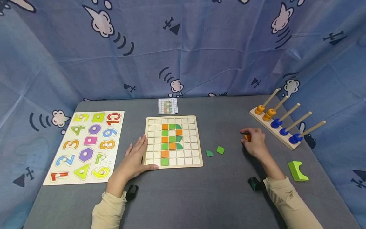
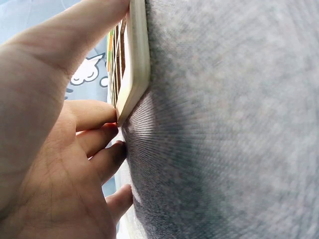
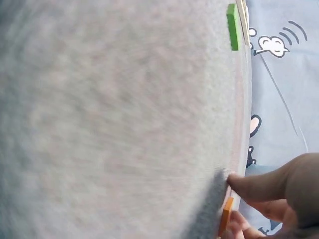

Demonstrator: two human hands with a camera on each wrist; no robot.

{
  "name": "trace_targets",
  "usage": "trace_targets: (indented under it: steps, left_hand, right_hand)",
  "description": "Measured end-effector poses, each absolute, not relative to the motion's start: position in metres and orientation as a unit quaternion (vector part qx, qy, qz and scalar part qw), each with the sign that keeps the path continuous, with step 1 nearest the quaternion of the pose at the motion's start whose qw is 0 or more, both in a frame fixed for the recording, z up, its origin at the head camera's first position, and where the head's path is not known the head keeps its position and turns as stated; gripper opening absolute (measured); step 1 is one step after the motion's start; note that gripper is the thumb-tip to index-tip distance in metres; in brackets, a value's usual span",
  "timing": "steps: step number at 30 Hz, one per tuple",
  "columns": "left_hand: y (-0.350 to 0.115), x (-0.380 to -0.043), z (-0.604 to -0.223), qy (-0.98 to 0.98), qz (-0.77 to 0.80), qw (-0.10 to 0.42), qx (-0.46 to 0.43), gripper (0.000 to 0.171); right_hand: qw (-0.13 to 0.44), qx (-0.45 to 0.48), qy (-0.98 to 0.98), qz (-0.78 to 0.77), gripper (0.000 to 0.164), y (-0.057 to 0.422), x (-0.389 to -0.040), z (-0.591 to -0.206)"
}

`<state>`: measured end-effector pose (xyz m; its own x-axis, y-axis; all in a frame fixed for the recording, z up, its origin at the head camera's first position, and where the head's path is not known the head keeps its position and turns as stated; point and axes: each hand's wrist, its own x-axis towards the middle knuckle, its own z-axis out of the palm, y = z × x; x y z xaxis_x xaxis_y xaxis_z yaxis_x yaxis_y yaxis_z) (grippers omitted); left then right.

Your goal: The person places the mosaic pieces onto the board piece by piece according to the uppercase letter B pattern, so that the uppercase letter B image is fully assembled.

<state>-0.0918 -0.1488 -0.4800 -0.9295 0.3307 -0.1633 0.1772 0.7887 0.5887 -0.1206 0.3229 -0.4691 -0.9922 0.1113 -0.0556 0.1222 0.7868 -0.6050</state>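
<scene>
A wooden grid board (image 1: 199,160) lies in the middle, with orange and green square tiles and green quarter-round tiles in its cells. My left hand (image 1: 132,159) rests at its lower left corner, fingers along the left edge and thumb on the front edge. In the left wrist view, fingertips touch the board's rim (image 2: 135,82). Right of the board, my right hand (image 1: 254,142) holds an orange tile (image 1: 247,137) at its curled fingers, low over the table. Between board and right hand lie a green quarter-round tile (image 1: 209,153) and a green square tile (image 1: 220,150).
A small pattern card (image 1: 168,106) lies behind the board. On the left is a number-and-shape puzzle board (image 1: 118,140). A peg stand (image 1: 281,136) with orange and blue beads is at the right, with a light green arched block (image 1: 295,171) nearer the front. A patterned curtain (image 1: 206,57) hangs behind.
</scene>
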Motion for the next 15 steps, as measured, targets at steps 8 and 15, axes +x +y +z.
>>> trace_targets:
  steps: [8, 15]
  left_hand:
    - [-0.149, -0.092, -0.48, 0.936, 0.298, 0.13, 0.138, 0.124]
    - [-0.149, -0.092, -0.48, 0.935, 0.298, 0.13, 0.14, 0.123]
  right_hand:
    - [0.013, 0.089, 0.952, -0.293, 0.038, 0.32, -0.121, -0.463]
    - [0.049, 0.121, 0.955, -0.267, 0.04, 0.323, -0.117, -0.459]
